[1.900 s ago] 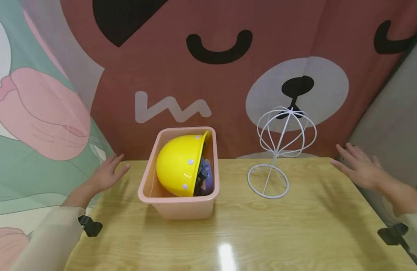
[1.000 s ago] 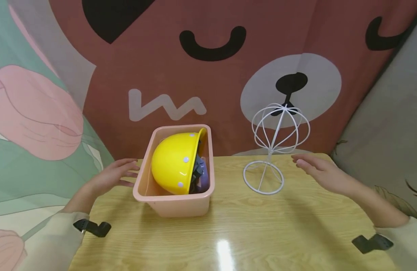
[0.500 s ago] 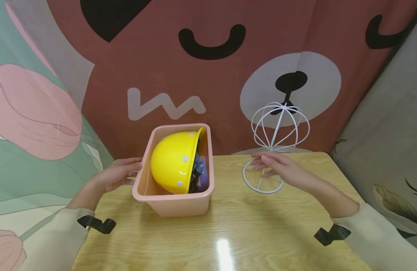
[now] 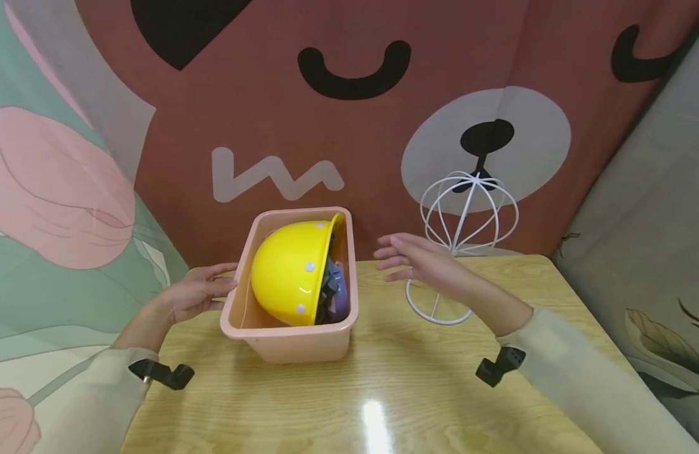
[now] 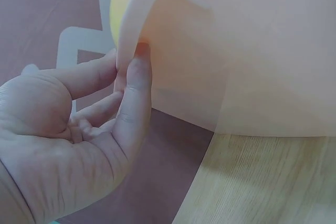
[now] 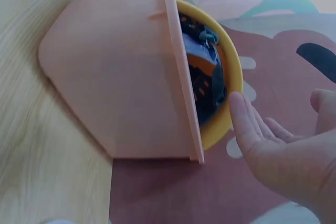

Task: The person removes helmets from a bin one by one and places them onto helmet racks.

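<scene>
A yellow hard hat (image 4: 284, 274) with pale dots lies on its side in a pink plastic bin (image 4: 295, 343), its opening facing right. Dark straps and a purple part (image 4: 339, 296) show inside the helmet. At the bin's left side, my left hand (image 4: 197, 293) pinches the rim; the left wrist view shows thumb and fingertips at the rim's edge (image 5: 135, 22). My right hand (image 4: 420, 258) hovers to the right of the bin with fingers extended and touches nothing. In the right wrist view its fingertips (image 6: 237, 106) appear near the helmet's brim (image 6: 233, 59).
A white wire stand (image 4: 469, 214) with a round base ring stands behind the right forearm. Everything rests on a wooden table (image 4: 429, 391). A printed curtain (image 4: 378, 157) hangs directly behind, and a grey cloth (image 4: 639, 221) is at the right.
My right hand has swept left from the table's right edge, past the wire stand, towards the bin. My left hand has moved right and taken hold of the bin's rim.
</scene>
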A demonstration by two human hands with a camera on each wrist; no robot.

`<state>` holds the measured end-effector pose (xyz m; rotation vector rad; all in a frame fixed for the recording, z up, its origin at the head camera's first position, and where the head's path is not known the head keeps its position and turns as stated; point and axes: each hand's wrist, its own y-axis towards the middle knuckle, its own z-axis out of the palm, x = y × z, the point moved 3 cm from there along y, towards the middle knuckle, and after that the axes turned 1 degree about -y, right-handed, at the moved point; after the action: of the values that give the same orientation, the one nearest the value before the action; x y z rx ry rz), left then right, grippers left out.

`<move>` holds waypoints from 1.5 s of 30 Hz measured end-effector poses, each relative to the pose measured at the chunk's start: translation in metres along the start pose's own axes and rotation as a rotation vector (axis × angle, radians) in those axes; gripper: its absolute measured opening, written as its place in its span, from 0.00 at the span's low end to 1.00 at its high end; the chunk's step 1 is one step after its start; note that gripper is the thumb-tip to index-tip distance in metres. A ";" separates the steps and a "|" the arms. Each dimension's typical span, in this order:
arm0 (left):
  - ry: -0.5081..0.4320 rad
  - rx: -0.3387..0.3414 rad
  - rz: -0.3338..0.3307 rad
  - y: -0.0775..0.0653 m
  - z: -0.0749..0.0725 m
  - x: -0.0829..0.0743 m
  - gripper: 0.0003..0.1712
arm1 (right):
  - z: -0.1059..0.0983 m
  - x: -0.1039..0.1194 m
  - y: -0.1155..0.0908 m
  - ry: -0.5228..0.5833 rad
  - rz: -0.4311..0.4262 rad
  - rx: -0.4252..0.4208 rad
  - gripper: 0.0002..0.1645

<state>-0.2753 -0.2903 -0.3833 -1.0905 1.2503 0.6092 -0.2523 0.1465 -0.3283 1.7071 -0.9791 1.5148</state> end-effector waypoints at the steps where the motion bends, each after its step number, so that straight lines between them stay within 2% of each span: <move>1: -0.005 0.002 -0.002 0.000 0.000 0.000 0.42 | 0.003 0.001 0.004 0.006 0.007 -0.007 0.32; 7: -0.009 0.002 -0.005 0.002 -0.001 0.000 0.43 | 0.023 0.002 0.028 0.036 0.045 -0.071 0.33; 11: -0.010 0.001 -0.009 0.002 -0.001 0.001 0.42 | 0.037 0.000 0.041 0.041 0.061 -0.077 0.34; 18: -0.009 0.018 -0.002 0.001 -0.001 0.002 0.42 | 0.057 -0.001 0.062 -0.024 0.180 -0.087 0.36; 23: -0.005 0.030 -0.004 0.000 -0.002 0.002 0.42 | 0.072 -0.002 0.070 -0.061 0.259 -0.098 0.39; 28: -0.003 0.038 0.000 -0.001 -0.001 0.003 0.42 | 0.085 -0.004 0.073 -0.073 0.309 -0.166 0.41; 35: -0.001 0.039 0.001 -0.001 0.000 0.003 0.42 | 0.096 -0.007 0.077 -0.132 0.299 -0.244 0.42; 45: -0.007 0.032 -0.002 0.001 -0.001 0.004 0.42 | 0.100 -0.003 0.077 -0.138 0.236 -0.270 0.31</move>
<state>-0.2753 -0.2920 -0.3876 -1.0620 1.2487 0.5889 -0.2672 0.0223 -0.3448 1.5603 -1.4309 1.3461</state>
